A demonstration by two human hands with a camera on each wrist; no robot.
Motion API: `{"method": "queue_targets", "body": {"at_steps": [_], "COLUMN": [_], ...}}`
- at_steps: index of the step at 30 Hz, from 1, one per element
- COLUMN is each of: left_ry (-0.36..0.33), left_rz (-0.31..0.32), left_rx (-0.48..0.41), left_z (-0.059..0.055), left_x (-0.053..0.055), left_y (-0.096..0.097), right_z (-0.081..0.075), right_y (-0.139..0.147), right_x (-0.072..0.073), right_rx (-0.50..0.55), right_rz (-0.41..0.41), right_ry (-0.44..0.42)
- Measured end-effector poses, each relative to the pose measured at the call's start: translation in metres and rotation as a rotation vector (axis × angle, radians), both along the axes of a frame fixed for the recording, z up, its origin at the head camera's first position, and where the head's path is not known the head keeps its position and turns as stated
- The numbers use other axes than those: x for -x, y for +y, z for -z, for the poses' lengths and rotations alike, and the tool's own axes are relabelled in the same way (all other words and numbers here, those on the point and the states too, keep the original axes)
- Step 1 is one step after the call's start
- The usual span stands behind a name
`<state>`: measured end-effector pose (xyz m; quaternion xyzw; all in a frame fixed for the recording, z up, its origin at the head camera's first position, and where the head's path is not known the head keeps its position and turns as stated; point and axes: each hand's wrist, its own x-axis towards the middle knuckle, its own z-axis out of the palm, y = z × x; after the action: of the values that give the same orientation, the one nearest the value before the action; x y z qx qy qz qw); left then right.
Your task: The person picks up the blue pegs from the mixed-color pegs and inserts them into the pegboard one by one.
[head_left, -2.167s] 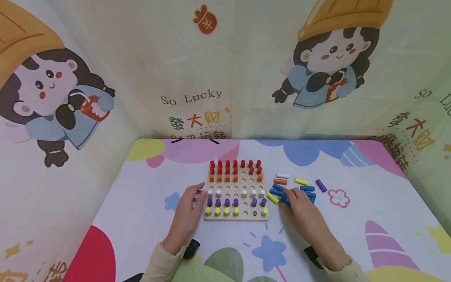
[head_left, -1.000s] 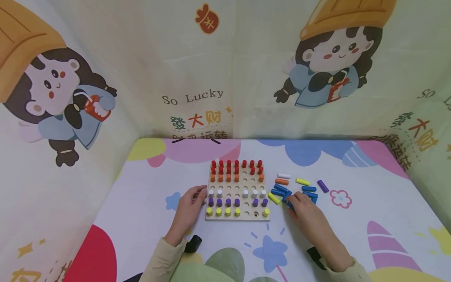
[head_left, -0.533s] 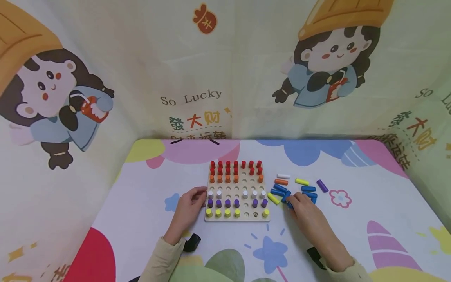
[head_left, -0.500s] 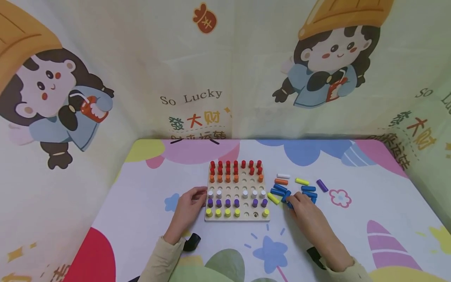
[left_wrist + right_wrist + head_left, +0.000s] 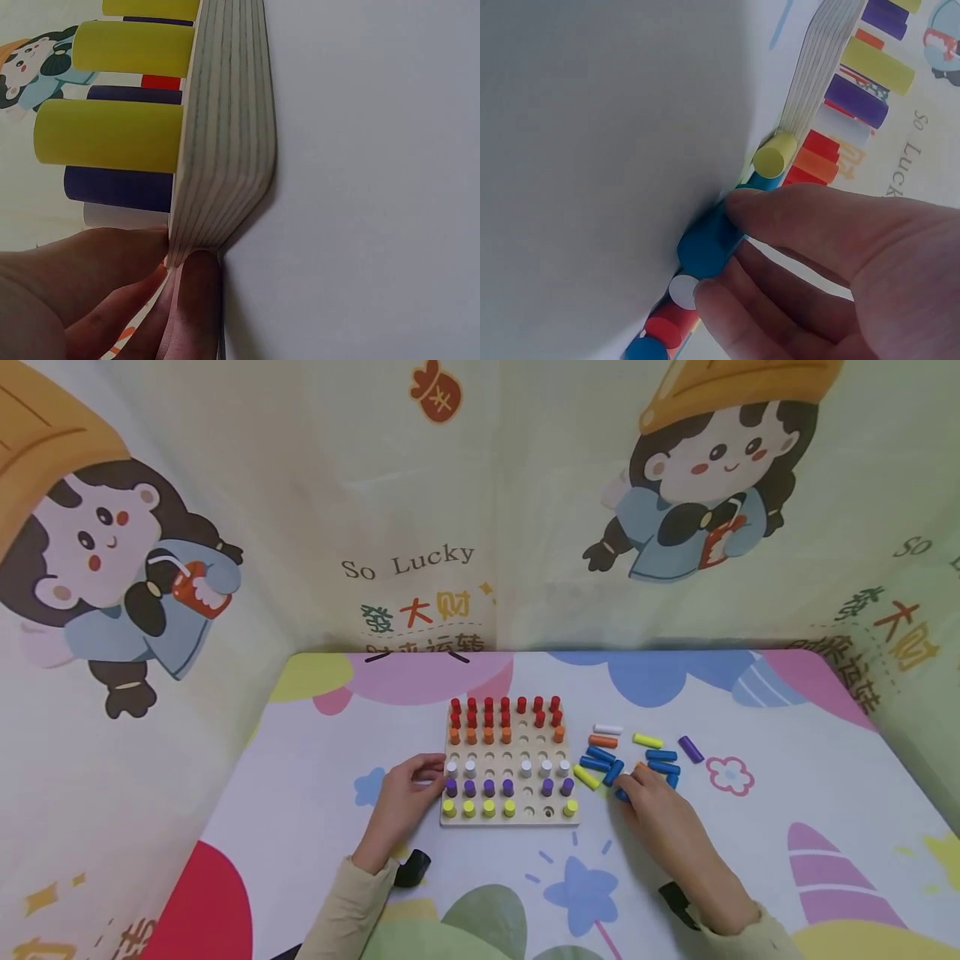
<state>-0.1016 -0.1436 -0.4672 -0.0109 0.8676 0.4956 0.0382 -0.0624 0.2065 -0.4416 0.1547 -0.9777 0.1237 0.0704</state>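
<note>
A wooden pegboard bears upright pegs in rows of red, orange, white, purple and yellow, with bare holes among them. At its left edge my left hand grips the board, thumb on top and a fingertip against the side in the left wrist view. My right hand is low among loose pegs right of the board. In the right wrist view its thumb and curled fingers lie on either side of a blue peg. Part of an orange peg shows beside the fingers.
Around the right hand lie several blue pegs, such as one behind it. Also loose are a purple peg, a white peg, an orange peg and two yellow ones. A printed curtain rises behind the table.
My right hand has shifted slightly rightward among the blue pegs, and an orange peg has come into sight by its fingers. The left hand's fingers have settled on the board's left edge.
</note>
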Motion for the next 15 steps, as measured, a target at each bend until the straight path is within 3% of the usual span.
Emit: {"method": "queue_targets", "body": {"at_steps": [15], "left_ry": [-0.003], "left_rz": [-0.003], "left_rx": [-0.012], "left_z": [0.0004], "left_x": [-0.0006], "left_y": [-0.0007], "right_z": [-0.0026], "right_y": [-0.0009], "right_x": [0.0], "right_rx": [0.015], "right_rz": [-0.001], "right_ry": [0.01]}}
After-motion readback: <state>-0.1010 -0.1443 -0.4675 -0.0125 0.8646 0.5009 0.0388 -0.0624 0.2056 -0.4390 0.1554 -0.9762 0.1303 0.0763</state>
